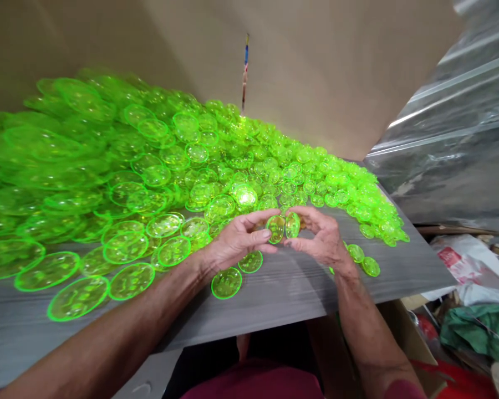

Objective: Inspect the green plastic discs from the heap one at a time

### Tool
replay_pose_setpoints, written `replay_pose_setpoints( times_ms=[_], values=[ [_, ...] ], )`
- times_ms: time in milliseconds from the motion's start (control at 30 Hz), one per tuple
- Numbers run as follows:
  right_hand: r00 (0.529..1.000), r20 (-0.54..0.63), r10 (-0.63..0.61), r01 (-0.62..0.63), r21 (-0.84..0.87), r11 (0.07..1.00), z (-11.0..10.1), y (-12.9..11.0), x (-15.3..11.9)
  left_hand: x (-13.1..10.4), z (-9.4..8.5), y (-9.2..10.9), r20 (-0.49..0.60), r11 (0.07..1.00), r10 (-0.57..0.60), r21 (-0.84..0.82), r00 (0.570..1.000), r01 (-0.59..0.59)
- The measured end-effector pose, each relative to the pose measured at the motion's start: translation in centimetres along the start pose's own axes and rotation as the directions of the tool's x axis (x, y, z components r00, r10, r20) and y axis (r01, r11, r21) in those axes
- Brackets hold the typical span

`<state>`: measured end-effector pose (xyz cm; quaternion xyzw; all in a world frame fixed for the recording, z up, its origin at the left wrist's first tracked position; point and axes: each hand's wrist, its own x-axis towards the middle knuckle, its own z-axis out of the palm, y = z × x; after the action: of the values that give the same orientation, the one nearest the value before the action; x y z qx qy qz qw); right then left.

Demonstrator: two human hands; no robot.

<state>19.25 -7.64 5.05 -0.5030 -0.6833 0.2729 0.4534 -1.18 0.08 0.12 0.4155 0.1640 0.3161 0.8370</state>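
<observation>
while both bare hands meet above the gray wood-grain table (pixel 274 307), an open-topped cardboard box (pixel 410 338) sits low beyond its right end, and what it holds is too hidden to name. also off that end lie a white plastic bag with red print (pixel 469 260), its contents unclear, and a crumpled green plastic bag (pixel 478 327). the left hand (pixel 247 235) grips one translucent fluorescent-green plastic disc (pixel 275 229) between thumb and fingers, at the fingertips; the right hand (pixel 319 235) pinches a second green disc (pixel 292 225), turned more edge-on, just beside the first and facing it. both discs are between the two hands, over the middle of the table. a large heap of like discs (pixel 149 160) spreads across the table's far side and left part, narrowing toward its right end. two loose discs (pixel 227 283) (pixel 250 261) lie on the table just below the left hand, and a small pair (pixel 371 266) lies right of the right hand. behind the table, clear plastic sheeting (pixel 453 127) hangs at the right.
</observation>
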Motion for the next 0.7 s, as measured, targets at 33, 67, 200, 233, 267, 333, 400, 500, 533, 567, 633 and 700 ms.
replay_pose_setpoints(
  times_ms=[33, 67, 200, 233, 267, 333, 400, 500, 533, 567, 633, 700],
  values=[
    [1.0, -0.028, 0.01, -0.01, 0.014, 1.0, 0.1, 0.2, 0.0, 0.0, 0.0, 0.0, -0.018, 1.0, 0.013, 0.015, 1.0, -0.012],
    [0.999, -0.051, 0.006, -0.005, 0.016, 1.0, 0.3, 0.5, 0.0, 0.0, 0.0, -0.1, -0.037, 0.999, 0.029, 0.03, 0.999, -0.028],
    [0.991, -0.096, -0.092, 0.085, -0.073, 0.994, 1.3, 1.6, -0.2, 0.2, -0.1, -0.4, -0.096, 0.993, 0.076, 0.095, 0.992, -0.067],
    [0.989, -0.095, -0.11, 0.1, -0.104, 0.99, 1.5, 1.8, -0.2, 0.2, -0.1, -0.4, -0.106, 0.991, 0.083, 0.118, 0.991, -0.07],
    [0.989, -0.089, -0.122, 0.11, -0.129, 0.986, 1.7, 1.9, -0.2, 0.2, -0.2, -0.5, -0.115, 0.986, 0.092, 0.146, 0.989, -0.075],
    [0.987, -0.08, -0.136, 0.122, -0.159, 0.98, 1.9, 2.0, -0.2, 0.2, -0.3, -0.7, -0.124, 0.973, 0.118, 0.211, 0.985, -0.09],
    [0.983, -0.092, -0.156, 0.137, -0.18, 0.974, 2.0, 2.1, -0.3, 0.1, -0.4, -0.9, -0.125, 0.957, 0.146, 0.27, 0.981, -0.108],
    [0.972, -0.134, -0.194, 0.163, -0.214, 0.963, 2.1, 2.1, -0.4, 0.0, -0.4, -0.9, -0.127, 0.942, 0.158, 0.317, 0.979, -0.111],
    [0.969, -0.14, -0.202, 0.168, -0.22, 0.961, 2.2, 2.1, -0.4, 0.0, -0.3, -0.9, -0.13, 0.94, 0.153, 0.325, 0.979, -0.104],
    [0.969, -0.14, -0.206, 0.172, -0.223, 0.96, 2.2, 2.0, -0.5, -0.1, -0.2, -0.9, -0.136, 0.94, 0.146, 0.328, 0.98, -0.094],
    [0.971, -0.12, -0.208, 0.178, -0.224, 0.958, 2.2, 1.9, -0.6, -0.1, -0.1, -0.8, -0.152, 0.944, 0.129, 0.321, 0.98, -0.075],
    [0.973, -0.102, -0.207, 0.181, -0.218, 0.959, 2.3, 1.9, -0.7, -0.1, 0.1, -0.7, -0.163, 0.951, 0.11, 0.304, 0.98, -0.056]
  ],
)
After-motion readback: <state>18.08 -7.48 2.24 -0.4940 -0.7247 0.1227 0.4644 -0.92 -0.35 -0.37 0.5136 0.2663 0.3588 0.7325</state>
